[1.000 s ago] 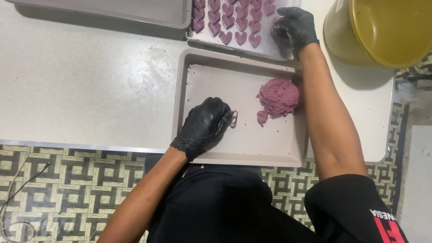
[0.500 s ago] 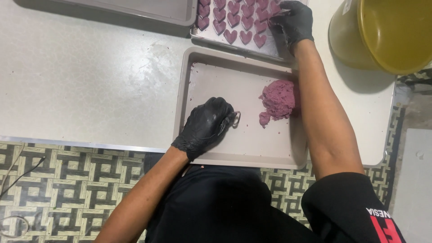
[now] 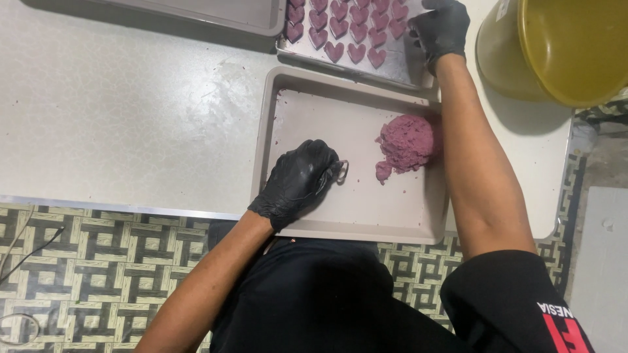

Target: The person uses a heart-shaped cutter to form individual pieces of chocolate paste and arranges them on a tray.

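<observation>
- dough, a purple-pink lump, sits in the right half of the shallow grey tray nearest the person, with a small piece broken off at its lower left edge.
- judged by its crumbly, ragged surface, the dough looks soft and light, likely to tear or smear; best pinched off in small bits from its edge rather than lifted whole.
- left hand, in a black glove, rests on the tray floor left of the dough, its grip closed around a small metal cutter, which pokes out at the fingertips, near the dough but not touching it.
- right hand, also gloved, reaches over to the far metal tray, at its right edge; whether its grip holds anything i cannot tell.
- heart-shaped pieces of the same purple stuff lie in neat rows on that far tray; they look thin and fragile.
- yellow bucket stands on the bench to the right; another grey tray lies at the top edge.
- no packages or labels show on the bench; the only print is red and white lettering on the person's black sleeve.
</observation>
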